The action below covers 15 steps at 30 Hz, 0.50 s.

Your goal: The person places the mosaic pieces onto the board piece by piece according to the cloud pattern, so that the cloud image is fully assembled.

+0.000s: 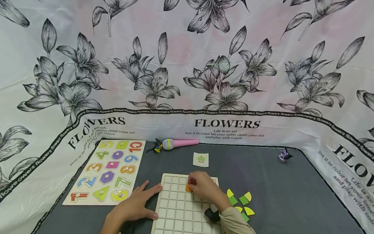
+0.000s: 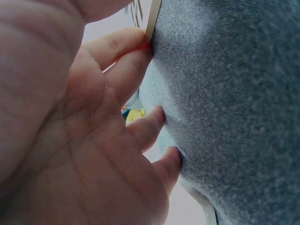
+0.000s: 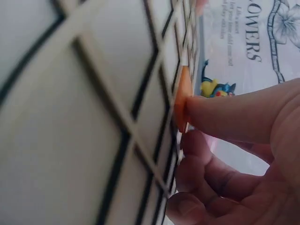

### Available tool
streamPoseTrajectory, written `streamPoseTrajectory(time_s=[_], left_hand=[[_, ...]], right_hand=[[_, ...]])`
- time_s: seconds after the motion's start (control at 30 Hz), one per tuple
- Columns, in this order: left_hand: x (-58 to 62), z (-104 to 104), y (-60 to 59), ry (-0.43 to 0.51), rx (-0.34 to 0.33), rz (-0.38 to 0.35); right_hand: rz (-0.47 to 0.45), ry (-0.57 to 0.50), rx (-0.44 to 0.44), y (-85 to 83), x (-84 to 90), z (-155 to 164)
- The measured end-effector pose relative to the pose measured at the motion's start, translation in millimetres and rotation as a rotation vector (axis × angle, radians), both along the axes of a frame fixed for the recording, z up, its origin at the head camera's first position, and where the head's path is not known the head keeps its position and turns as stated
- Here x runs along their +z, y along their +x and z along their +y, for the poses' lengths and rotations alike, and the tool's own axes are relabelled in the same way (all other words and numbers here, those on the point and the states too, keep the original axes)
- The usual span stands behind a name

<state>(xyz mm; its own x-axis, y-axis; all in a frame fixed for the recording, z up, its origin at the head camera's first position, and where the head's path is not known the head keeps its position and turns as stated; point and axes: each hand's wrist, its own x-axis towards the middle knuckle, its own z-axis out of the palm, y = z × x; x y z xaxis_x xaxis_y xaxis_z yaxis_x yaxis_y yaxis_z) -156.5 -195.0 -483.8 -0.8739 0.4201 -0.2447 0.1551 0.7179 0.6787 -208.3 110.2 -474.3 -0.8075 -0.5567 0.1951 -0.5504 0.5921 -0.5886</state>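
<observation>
A white grid board (image 1: 178, 208) with many little square holes lies on the gray table (image 1: 292, 201). One orange piece (image 1: 189, 188) sits in a hole near the top of the board, and the other holes that show look bare. The right hand (image 1: 204, 188) is on top of it, with one straight finger (image 3: 234, 117) pushing on the orange piece while the other fingers curl under. The left hand (image 1: 137, 204) lies flat and relaxed, holding nothing, with its fingertips (image 2: 140, 47) touching the left edge of the board. Green and yellow pieces (image 1: 241, 203) lie loose just beside the board on the right. A number puzzle tray (image 1: 106, 170) on the left has its colored numbers and shapes in their spots. The right hand hides most of the orange piece. The bottom of the board is cut off. A small card (image 1: 200, 159) behind the board has a picture too tiny to make out.
</observation>
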Motion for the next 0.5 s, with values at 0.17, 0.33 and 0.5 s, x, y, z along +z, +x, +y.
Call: streamPoseTrajectory(time_s=[0.17,0.33,0.5], left_hand=[[-1.8,2,0.3,0.019,-0.008,0.005],[0.1,2,2.2,0.003,-0.007,0.007],[-1.1,0,0.1,0.017,-0.026,0.009]], right_hand=[[-0.009,0.006,-0.012,1.0,-2.9,2],[-0.053,-0.018,-0.04,6.6,0.7,15],[-0.057,-0.045,-0.11,14.7,10.3,44]])
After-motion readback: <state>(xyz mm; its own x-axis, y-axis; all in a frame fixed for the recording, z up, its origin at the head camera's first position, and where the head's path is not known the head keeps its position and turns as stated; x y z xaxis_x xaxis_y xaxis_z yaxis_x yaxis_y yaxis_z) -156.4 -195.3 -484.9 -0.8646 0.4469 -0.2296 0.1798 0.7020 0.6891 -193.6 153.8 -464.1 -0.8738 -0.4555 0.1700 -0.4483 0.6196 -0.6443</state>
